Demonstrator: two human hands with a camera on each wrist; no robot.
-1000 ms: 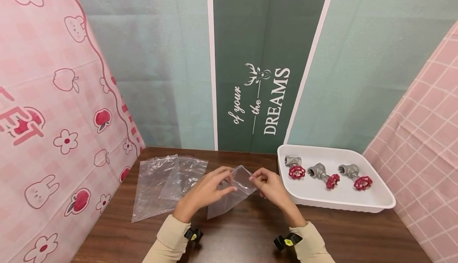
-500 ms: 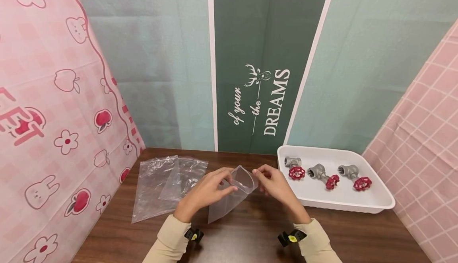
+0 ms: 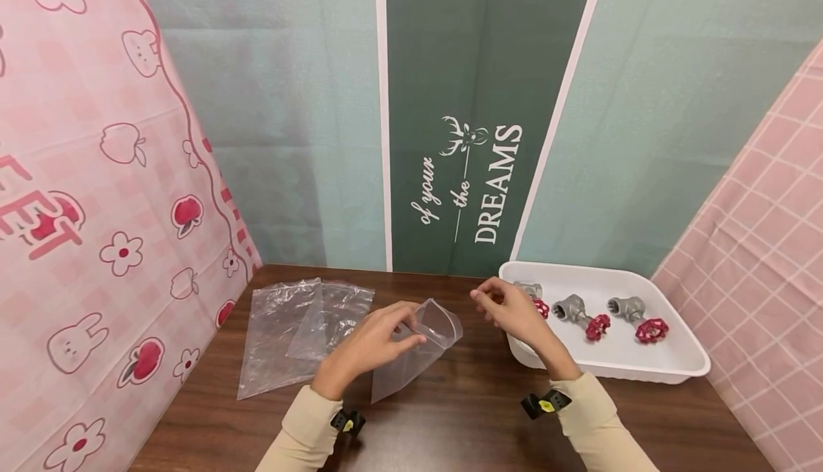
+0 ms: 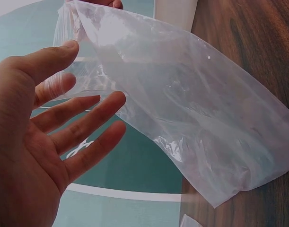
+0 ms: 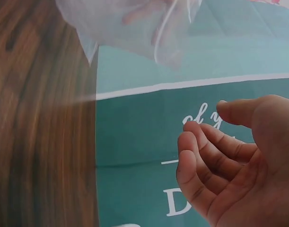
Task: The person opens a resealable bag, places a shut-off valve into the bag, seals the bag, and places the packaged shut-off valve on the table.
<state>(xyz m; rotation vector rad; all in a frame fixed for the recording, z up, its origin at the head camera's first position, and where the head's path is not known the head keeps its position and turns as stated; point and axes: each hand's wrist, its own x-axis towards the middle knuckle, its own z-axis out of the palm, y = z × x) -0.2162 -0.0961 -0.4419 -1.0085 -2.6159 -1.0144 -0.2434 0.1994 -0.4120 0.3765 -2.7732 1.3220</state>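
A clear zip-lock bag (image 3: 406, 372) hangs from my left hand (image 3: 371, 340), its mouth spread into a loop toward the right. In the left wrist view, the thumb and index finger of that hand (image 4: 64, 123) hold the bag (image 4: 182, 99) near its mouth, while the other fingers stay extended. My right hand (image 3: 517, 315) is apart from the bag, over the near left corner of the white tray (image 3: 617, 366). The right wrist view shows this hand (image 5: 234, 165) with loosely curved fingers and nothing in them.
Two more clear bags (image 3: 273, 347) lie overlapping on the wooden table (image 3: 437, 429) at the left. Three metal valves (image 3: 571, 308) with red handwheels (image 3: 652, 330) lie in the tray; my right hand partly hides the leftmost. Printed curtains (image 3: 308, 136) stand behind and at both sides.
My right hand has let go of the bag's rim and moved right toward the tray. The bag's mouth has widened into a rounder loop. My left hand has stayed in place.
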